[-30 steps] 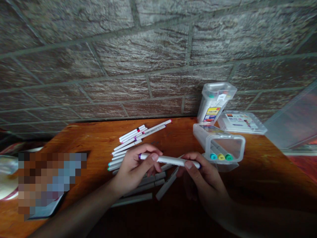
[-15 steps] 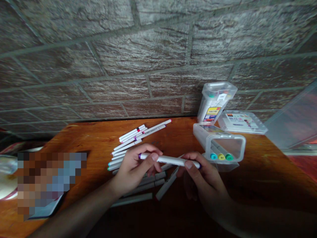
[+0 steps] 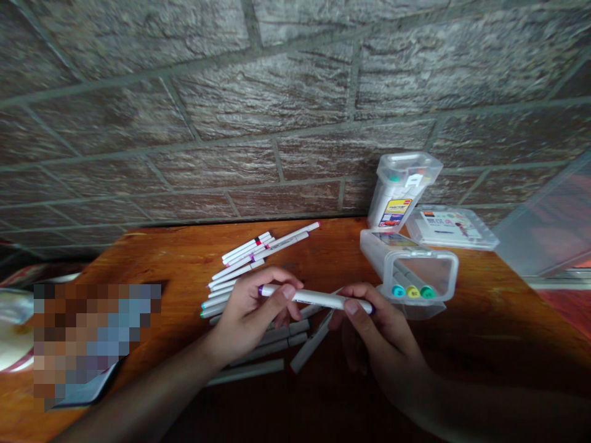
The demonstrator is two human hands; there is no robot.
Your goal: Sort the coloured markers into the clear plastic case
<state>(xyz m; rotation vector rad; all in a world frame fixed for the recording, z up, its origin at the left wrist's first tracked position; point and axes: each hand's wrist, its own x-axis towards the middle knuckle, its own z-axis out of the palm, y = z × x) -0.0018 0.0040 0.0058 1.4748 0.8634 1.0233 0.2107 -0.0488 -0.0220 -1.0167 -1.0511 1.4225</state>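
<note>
Between my two hands a white marker (image 3: 318, 298) with purple ends is held roughly level above the table. My left hand (image 3: 253, 307) pinches it near its left end, thumb on top. At the other end my right hand (image 3: 376, 323) grips it between thumb and fingers. Under and behind the hands lie several loose white markers (image 3: 263, 369), partly hidden by my fingers. More markers (image 3: 249, 249), with pink, purple and green ends, are spread farther back on the left.
On the right an open clear case (image 3: 388, 255) lies on its side with 3 markers inside. Behind it stands a closed marker case (image 3: 401, 191), beside a flat clear box (image 3: 452, 227). A pixelated flat object (image 3: 87, 394) is at the left. A brick wall (image 3: 258, 92) bounds the wooden table (image 3: 152, 258).
</note>
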